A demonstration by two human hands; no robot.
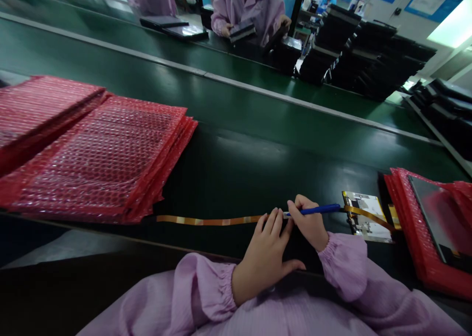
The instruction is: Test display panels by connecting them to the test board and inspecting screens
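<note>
A long, narrow orange-brown ribbon strip (210, 222) lies along the near side of the dark bench. My left hand (263, 257) rests flat at the strip's right end, fingers stretched out and thumb apart. In my right hand (308, 225) is a blue pen (324, 209), its tip down by a small white patch at my left fingertips. Whether the tip touches that patch I cannot tell. Right of my right hand lies a silvery electronic panel (368, 213) with an orange ribbon cable (368, 214) crossing it.
Red bubble-wrap pouches (96, 154) are piled at left. More red pouches (420, 238) lie at right under a dark flat screen (442, 218). Beyond a pale rail (236, 82), a co-worker (247, 12) holds dark devices near tall black stacks (332, 41).
</note>
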